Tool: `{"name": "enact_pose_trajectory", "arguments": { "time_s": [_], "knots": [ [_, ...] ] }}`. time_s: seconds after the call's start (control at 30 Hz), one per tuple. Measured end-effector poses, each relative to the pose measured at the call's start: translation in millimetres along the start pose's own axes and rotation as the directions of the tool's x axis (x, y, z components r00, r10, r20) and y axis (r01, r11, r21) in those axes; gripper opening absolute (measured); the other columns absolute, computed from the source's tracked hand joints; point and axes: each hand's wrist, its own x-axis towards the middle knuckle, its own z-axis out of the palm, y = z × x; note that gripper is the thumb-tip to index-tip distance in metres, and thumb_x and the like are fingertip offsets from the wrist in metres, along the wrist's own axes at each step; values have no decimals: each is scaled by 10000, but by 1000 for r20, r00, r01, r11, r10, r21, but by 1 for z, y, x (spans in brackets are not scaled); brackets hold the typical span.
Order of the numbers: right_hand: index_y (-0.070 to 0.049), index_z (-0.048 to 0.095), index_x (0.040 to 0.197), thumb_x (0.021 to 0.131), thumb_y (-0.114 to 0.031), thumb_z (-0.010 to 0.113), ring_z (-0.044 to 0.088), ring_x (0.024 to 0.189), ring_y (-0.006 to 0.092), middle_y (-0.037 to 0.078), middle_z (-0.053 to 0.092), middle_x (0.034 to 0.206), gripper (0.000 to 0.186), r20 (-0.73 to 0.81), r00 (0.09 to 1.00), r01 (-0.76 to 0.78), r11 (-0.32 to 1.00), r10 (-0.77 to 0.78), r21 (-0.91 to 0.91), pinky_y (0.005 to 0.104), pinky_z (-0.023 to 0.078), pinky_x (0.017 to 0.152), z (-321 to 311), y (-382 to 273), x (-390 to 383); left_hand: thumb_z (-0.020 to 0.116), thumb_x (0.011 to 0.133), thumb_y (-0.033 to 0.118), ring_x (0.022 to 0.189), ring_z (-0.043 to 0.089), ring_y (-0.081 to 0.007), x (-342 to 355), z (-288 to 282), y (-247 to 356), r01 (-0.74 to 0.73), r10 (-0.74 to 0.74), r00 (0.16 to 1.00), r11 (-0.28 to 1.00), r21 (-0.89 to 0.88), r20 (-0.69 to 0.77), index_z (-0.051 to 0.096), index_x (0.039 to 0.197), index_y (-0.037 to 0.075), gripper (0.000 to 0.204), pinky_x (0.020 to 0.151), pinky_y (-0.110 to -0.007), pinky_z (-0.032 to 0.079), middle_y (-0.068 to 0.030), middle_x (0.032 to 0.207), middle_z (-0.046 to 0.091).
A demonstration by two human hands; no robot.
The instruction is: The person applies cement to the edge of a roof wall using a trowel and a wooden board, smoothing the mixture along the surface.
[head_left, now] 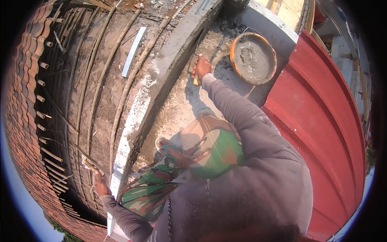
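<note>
My right hand (200,67) is closed round the yellowish handle of a trowel (196,81), whose thin dark blade is seen nearly edge-on beside the low wall (169,60). Grey mortar coats the top and inner face of that wall's far part; its nearer top is white. To the right of my right hand stands an orange-rimmed bucket (235,69) holding wet grey mortar (253,58). Beyond the wall on the left, my left hand (100,185) grips a pale wooden piece (89,162), its exact kind unclear.
Bamboo poles (105,64) and a pale blue strip (134,51) lie on the lower surface left of the wall. A tiled roof (24,105) borders the far left. Curved red metal roofing (318,121) lies right. Below me is a rough cement floor (171,109).
</note>
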Motion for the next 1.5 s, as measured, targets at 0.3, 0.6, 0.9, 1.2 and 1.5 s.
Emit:
{"name": "enact_pose_trajectory", "arguments": {
  "time_s": [0.3, 0.6, 0.9, 1.2, 1.5],
  "knots": [
    [18, 595, 1080, 969, -401, 627, 714, 705, 245, 188, 704, 931, 434, -34, 933, 188, 564, -360, -804, 400, 574, 629, -178, -88, -165, 567, 1030, 293, 1092, 560, -156, -24, 21, 46, -74, 64, 997, 925, -373, -37, 525, 1380, 34, 437, 954, -327, 422, -47, 1273, 599],
    [-20, 685, 1069, 932, -378, 563, 710, 961, 383, 236, 718, 1038, 402, 26, 860, -59, -149, -510, -987, 494, 557, 784, -255, -132, -75, 565, 1024, 279, 1157, 568, -196, -34, 59, 81, -26, 213, 965, 654, -756, 152, 550, 1335, 61, 380, 1004, -350, 414, -63, 1278, 621],
    [-46, 637, 909, 907, -350, 601, 547, 505, 202, 75, 582, 698, 306, -202, 954, 67, 816, -220, -574, 360, 436, 454, -224, -105, -111, 631, 993, 320, 1093, 585, -180, -43, 37, 51, -32, 109, 992, 732, -680, 71, 575, 1316, 103, 393, 915, -347, 451, -39, 1244, 632],
    [-33, 601, 972, 924, -283, 587, 598, 602, 189, 76, 588, 765, 255, -65, 934, 343, 934, -350, -96, 346, 499, 517, -168, -79, -150, 655, 976, 329, 1015, 565, -170, -51, 35, 49, -21, 54, 998, 748, -664, 30, 577, 1296, 87, 409, 878, -328, 437, -42, 1171, 637],
    [43, 449, 1154, 908, -262, 698, 664, 981, 455, 315, 653, 1045, 464, -169, 838, 337, 736, -519, -588, 478, 517, 900, -35, 24, -104, 647, 978, 359, 987, 547, -147, -48, 54, 64, -11, 47, 998, 803, -596, 45, 568, 1307, 101, 426, 858, -319, 421, -17, 1165, 623]
  ]
}}
